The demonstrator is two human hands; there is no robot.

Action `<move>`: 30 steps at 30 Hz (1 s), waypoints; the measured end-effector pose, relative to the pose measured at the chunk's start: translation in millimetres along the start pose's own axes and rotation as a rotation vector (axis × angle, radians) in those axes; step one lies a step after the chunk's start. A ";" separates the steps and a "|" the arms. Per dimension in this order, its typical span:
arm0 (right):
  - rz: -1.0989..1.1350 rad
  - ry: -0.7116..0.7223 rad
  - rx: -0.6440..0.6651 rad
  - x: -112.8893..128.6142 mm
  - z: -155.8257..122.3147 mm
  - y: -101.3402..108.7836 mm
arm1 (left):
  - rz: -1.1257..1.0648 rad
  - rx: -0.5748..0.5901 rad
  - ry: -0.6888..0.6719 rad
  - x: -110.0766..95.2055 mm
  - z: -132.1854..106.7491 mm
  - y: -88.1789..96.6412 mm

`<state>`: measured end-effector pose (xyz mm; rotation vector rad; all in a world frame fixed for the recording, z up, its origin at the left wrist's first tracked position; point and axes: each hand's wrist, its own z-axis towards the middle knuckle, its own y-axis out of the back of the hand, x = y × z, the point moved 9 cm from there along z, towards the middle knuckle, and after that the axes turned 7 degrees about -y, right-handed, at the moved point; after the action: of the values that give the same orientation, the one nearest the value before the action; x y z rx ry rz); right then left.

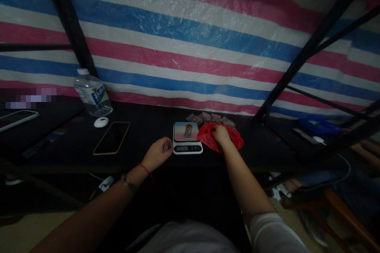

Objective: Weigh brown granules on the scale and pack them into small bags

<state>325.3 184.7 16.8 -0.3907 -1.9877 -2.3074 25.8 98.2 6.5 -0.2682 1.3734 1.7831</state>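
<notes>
A white digital scale [188,149] sits on the dark table between my hands, with a small metal cup [189,129] standing on its plate. My left hand [158,153] is closed on a small clear plastic bag [168,148] just left of the scale. On the other side, my right hand [221,134] dips its curled fingers into an open red plastic bag [236,139]. The bag hides those fingertips, and what they grip cannot be made out. Several small filled clear packets [216,118] lie in a row behind the red bag.
Left of the scale lie a phone [112,138] and a white earbud case [101,122]. A large clear bottle [93,95] stands behind them. Black frame posts [293,75] rise at both sides before a striped plastic sheet [184,27]. Another person's arm [366,152] shows at far right.
</notes>
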 end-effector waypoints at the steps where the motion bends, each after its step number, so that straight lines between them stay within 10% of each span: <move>1: 0.001 0.005 -0.001 -0.7 -0.7 2.4 | -0.006 -0.004 -0.002 0.1 0.1 0.1; 21: 0.002 0.037 -0.019 -16.5 -22.0 18.3 | 0.002 -0.012 0.000 -1.4 0.6 1.0; 30: 0.173 0.117 -0.128 26.6 -32.5 54.9 | -0.009 -0.026 0.008 -1.0 -0.1 1.7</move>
<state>306.9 147.0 71.7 -0.4079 -1.6883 -2.2988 25.1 97.5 8.2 -0.2948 1.3538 1.7951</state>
